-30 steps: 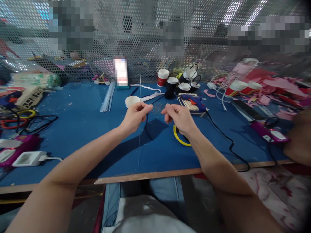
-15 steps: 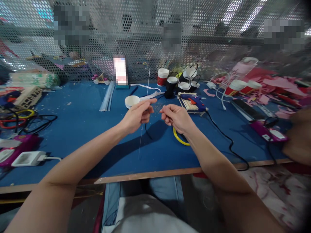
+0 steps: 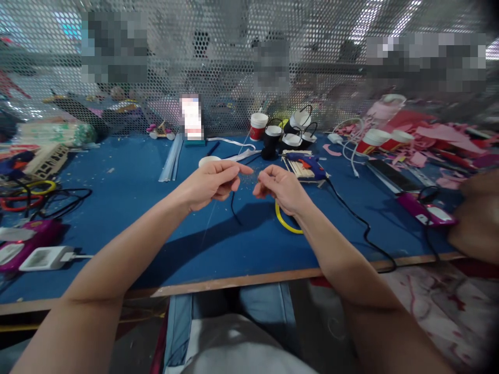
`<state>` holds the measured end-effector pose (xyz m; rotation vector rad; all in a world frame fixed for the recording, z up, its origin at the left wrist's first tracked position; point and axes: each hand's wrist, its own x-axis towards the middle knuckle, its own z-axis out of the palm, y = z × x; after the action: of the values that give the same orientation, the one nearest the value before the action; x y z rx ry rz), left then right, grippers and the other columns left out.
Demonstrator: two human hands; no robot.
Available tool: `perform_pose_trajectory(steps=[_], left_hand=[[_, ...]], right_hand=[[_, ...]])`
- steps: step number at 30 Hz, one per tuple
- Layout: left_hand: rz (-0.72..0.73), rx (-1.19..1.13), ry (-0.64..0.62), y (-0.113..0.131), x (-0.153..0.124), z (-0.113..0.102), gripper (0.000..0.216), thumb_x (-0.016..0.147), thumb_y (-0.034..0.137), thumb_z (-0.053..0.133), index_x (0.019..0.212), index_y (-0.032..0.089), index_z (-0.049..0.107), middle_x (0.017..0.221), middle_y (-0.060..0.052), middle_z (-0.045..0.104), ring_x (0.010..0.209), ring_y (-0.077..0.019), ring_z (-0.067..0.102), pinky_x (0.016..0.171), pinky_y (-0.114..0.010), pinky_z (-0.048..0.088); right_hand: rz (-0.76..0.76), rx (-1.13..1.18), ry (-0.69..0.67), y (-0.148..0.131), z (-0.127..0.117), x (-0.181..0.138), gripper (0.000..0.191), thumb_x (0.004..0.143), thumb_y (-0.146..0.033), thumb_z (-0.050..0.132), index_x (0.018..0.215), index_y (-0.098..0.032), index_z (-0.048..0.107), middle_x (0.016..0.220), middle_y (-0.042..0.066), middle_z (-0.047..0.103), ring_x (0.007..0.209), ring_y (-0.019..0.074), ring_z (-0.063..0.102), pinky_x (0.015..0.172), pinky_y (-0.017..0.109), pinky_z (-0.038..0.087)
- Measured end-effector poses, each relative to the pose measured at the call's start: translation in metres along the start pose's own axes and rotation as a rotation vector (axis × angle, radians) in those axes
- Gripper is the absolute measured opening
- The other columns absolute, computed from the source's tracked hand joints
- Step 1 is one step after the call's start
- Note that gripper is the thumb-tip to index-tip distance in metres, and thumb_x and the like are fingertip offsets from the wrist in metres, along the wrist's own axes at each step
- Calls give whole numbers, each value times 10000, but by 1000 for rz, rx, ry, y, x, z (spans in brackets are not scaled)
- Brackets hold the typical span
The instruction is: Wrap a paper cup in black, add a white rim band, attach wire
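Fingers of my left hand [image 3: 214, 182] are curled, with the index finger pointing at the other hand. A thin, straight, pale strand [image 3: 209, 221] passes through this hand, slanting down to the left; its material is unclear. My right hand [image 3: 279, 188] is closed in a pinch a short gap away, and whatever it may hold is too small to make out. Partly hidden behind my left hand is a white round cup or ring [image 3: 209, 160]. A yellow ring [image 3: 285, 224] lies under my right wrist. Beyond that wrist, a blue hot glue gun [image 3: 317, 167] rests on wooden sticks.
At the back stand a lit phone [image 3: 192, 117], a red paper cup [image 3: 258, 127] and several black-wrapped cups [image 3: 273, 136]. Pink scraps [image 3: 424, 137] and a purple power strip [image 3: 427, 210] lie right, beside another person's arm. Another power strip [image 3: 33, 241] and cables lie left.
The strand has tilted further, its lower end swinging left. My left hand has turned and shifted slightly left, covering more of the white round piece. My right hand has barely moved.
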<state>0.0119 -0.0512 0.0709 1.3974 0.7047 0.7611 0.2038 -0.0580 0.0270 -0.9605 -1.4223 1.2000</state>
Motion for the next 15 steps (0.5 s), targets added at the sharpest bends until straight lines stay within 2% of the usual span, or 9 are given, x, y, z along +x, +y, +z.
perform_pose_trajectory(steps=[3, 6, 11, 13, 15], left_hand=[[159, 240, 104, -8, 3, 3, 171, 759, 242, 615, 872, 124, 669, 591, 10, 491, 446, -27, 373, 401, -158, 262], [268, 394, 116, -20, 7, 8, 241, 686, 237, 688, 902, 131, 671, 657, 2, 534, 532, -46, 452, 473, -164, 336], [285, 357, 65, -33, 10, 10, 391, 653, 269, 719, 1010, 144, 621, 718, 2, 590, 490, -31, 459, 452, -160, 350], [281, 317, 12, -35, 11, 10, 356, 636, 261, 733, 949, 128, 627, 711, -4, 611, 510, -44, 501, 472, -166, 389], [278, 244, -18, -38, 11, 10, 244, 654, 265, 717, 820, 110, 626, 661, -13, 622, 553, -79, 560, 527, -196, 446]], right_hand=[[-6, 30, 1, -1, 7, -3, 366, 806, -509, 510, 619, -196, 482, 502, -19, 590, 475, 94, 532, 502, 231, 408], [24, 11, -19, 0, 14, -7, 454, 805, -549, 479, 537, -183, 488, 473, -10, 564, 464, 90, 518, 497, 228, 392], [75, -59, -145, 1, 19, -12, 510, 798, -573, 468, 489, -167, 490, 410, -11, 546, 401, 74, 475, 473, 218, 358], [99, -69, -212, 2, 20, -13, 550, 796, -594, 451, 458, -161, 482, 396, -2, 542, 390, 72, 467, 478, 220, 360], [145, -40, -246, 3, 19, -12, 625, 802, -652, 356, 444, -156, 486, 397, 17, 542, 395, 81, 482, 472, 224, 360]])
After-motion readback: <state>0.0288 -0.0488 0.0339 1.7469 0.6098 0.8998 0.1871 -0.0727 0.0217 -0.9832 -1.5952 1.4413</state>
